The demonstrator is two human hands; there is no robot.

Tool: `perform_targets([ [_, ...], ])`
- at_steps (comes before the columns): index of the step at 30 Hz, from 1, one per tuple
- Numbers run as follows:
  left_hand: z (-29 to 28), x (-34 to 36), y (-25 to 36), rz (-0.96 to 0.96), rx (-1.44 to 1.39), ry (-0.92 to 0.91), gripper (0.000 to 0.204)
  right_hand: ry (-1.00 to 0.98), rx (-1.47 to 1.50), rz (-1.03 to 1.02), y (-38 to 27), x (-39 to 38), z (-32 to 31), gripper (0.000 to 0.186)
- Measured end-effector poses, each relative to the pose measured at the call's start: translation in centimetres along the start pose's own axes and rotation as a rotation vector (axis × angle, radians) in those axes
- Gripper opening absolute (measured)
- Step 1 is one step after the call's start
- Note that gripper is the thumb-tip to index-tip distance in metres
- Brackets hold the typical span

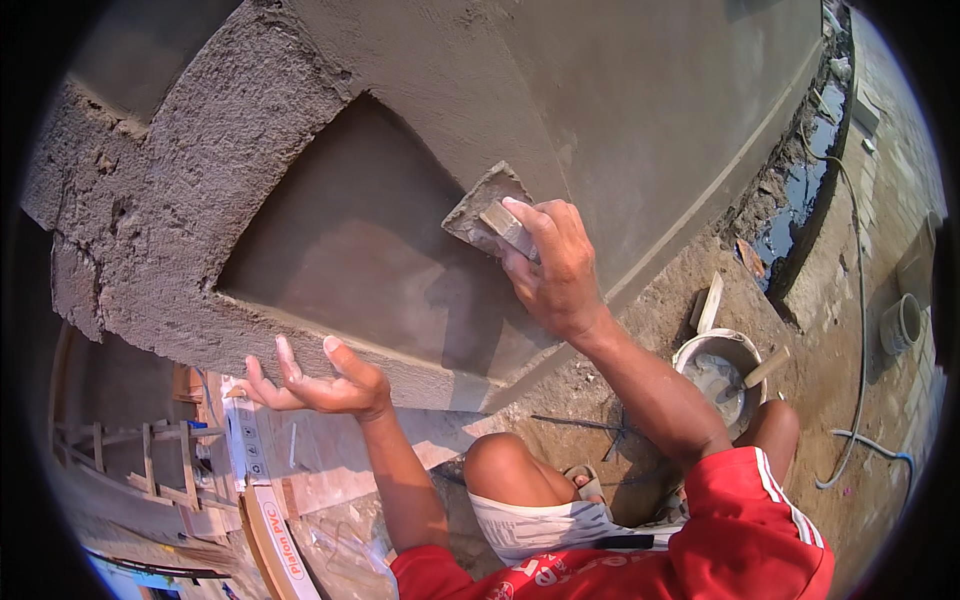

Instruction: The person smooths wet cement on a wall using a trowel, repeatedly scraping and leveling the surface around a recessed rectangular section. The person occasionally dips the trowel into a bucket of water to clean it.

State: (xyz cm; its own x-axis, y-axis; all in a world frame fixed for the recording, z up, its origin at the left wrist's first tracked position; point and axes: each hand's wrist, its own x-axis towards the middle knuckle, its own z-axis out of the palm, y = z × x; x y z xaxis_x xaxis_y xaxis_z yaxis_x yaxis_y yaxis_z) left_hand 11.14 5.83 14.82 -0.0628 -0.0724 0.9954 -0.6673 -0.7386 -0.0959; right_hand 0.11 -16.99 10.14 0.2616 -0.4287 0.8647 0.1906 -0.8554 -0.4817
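Note:
My right hand (548, 262) grips the wooden handle of a small, mortar-crusted float (472, 214), held at the right inner edge of a triangular recess (330, 230) in a plastered wall. The recess has a smooth grey face, ringed by a rougher plaster border (200, 170). My left hand (330, 383) has its fingers spread at the lower lip of that border, at the left, holding nothing; whether all fingertips touch it is unclear.
A bucket of grey mix (705, 370) with a wooden-handled tool stands below right, beside a board (712, 300). Farther right are a water-filled trench (790, 230), a hose (860, 300) and containers (900, 323). Long packaged panels (265, 535) and a wooden ladder-like frame (150, 465) lie lower left.

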Motion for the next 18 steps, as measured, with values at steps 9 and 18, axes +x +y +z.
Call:
perform_targets([
  [9, -0.4, 0.1, 0.3, -0.001, 0.012, -0.009, 0.043, 0.154, 0.273, 0.124, -1.3, 2.6, -0.7, 0.04],
  [18, -0.3, 0.2, 0.0, 0.015, -0.031, 0.025, 0.041, 0.26, 0.342, 0.467, 4.1, 1.9, -1.6, 0.039],
])
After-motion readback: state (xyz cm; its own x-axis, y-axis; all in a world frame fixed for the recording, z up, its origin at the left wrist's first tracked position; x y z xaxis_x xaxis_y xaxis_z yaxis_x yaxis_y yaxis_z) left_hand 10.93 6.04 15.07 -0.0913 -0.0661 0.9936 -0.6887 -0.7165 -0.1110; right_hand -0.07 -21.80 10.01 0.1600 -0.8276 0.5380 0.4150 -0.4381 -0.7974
